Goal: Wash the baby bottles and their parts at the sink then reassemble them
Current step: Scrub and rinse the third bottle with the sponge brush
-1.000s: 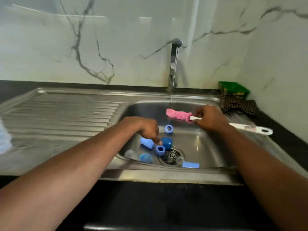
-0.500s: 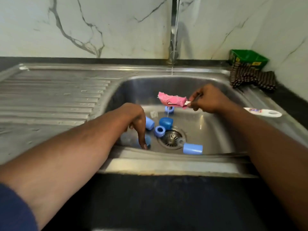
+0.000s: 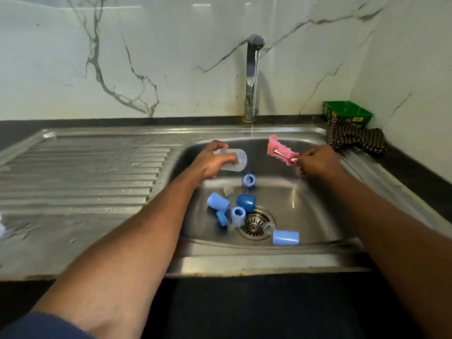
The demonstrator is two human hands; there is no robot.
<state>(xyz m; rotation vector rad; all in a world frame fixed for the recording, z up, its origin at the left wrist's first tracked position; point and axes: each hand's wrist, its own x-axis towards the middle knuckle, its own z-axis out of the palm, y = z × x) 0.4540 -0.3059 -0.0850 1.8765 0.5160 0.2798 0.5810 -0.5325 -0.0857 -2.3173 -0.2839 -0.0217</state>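
Observation:
My left hand (image 3: 212,160) grips a clear baby bottle (image 3: 235,160) on its side above the basin, its open end toward the water stream. My right hand (image 3: 318,162) holds a bottle brush by the handle, its pink sponge head (image 3: 278,150) pointing left toward the bottle. In the steel sink (image 3: 318,209) lie several blue parts: a light blue cap (image 3: 218,202), a dark blue cap (image 3: 246,202), a blue ring (image 3: 249,180) under the stream, another ring (image 3: 238,213), and a light blue cap (image 3: 285,237) near the front wall.
The tap (image 3: 252,77) runs a thin stream into the basin. The drain strainer (image 3: 255,222) sits mid-basin. A ribbed draining board (image 3: 80,172) lies to the left. A striped cloth (image 3: 354,138) and a green box (image 3: 347,113) sit at the back right corner.
My left hand has come up from the basin floor with the clear bottle in its grip. The brush head in my right hand has shifted right and now points at the bottle.

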